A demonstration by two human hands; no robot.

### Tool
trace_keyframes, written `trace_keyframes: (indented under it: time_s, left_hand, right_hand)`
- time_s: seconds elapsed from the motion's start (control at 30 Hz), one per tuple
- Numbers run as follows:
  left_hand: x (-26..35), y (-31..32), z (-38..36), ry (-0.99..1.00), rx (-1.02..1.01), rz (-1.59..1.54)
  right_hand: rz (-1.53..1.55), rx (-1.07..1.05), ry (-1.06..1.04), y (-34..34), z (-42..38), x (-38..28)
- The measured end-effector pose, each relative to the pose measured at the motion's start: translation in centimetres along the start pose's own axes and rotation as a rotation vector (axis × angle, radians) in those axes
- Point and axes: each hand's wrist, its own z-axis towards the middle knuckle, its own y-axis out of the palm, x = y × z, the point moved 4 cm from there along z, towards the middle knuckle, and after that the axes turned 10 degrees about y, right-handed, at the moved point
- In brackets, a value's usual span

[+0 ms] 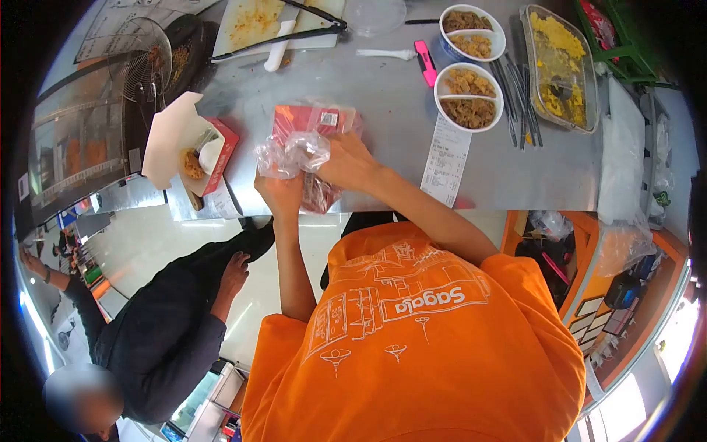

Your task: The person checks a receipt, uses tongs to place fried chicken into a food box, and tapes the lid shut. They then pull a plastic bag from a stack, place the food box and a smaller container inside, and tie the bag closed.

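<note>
A red food box (309,120) sits inside a clear plastic bag (313,151) at the near edge of the steel counter. My left hand (281,193) is closed on the bunched top of the bag. On the other side of the bunch, my right hand (349,162) grips the same plastic, its fingertips partly hidden by the folds. To the left stands an open red and white food box (221,158) with fried food (192,165) and a white item in it. A printed receipt (444,158) lies right of my hands.
Two divided bowls of food (469,114) (472,48), a pink highlighter (425,63), black chopstick-like sticks (521,103) and a tray of yellow food (557,66) are on the right. A knife (280,46) and tongs (324,16) lie at the back. A co-worker (169,317) stands at left.
</note>
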Motion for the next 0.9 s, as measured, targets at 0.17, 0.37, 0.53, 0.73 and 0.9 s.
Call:
trace_keyframes:
  time_s: [0.17,0.37,0.53,0.73,0.9]
  left_hand:
    - [-0.7,0.6,0.6,-0.359,-0.254,-0.402]
    - [-5.7,-3.6,12.2,0.264,-1.013,-0.969]
    - [-4.6,8.7,27.7,-0.197,-0.823,-1.33]
    - [0.0,27.6,31.8,-0.698,-0.877,-1.622]
    - [-1.0,32.3,31.7,-0.777,-0.954,-1.785]
  right_hand:
    - [0.158,0.104,0.201,-0.2,-2.5,0.6]
    - [1.053,0.313,0.647,-12.9,5.7,10.6]
    - [1.382,1.248,0.927,-16.4,15.9,25.1]
    - [1.128,1.528,1.034,-15.2,19.6,27.8]
    - [1.093,1.55,0.822,-15.3,20.2,24.4]
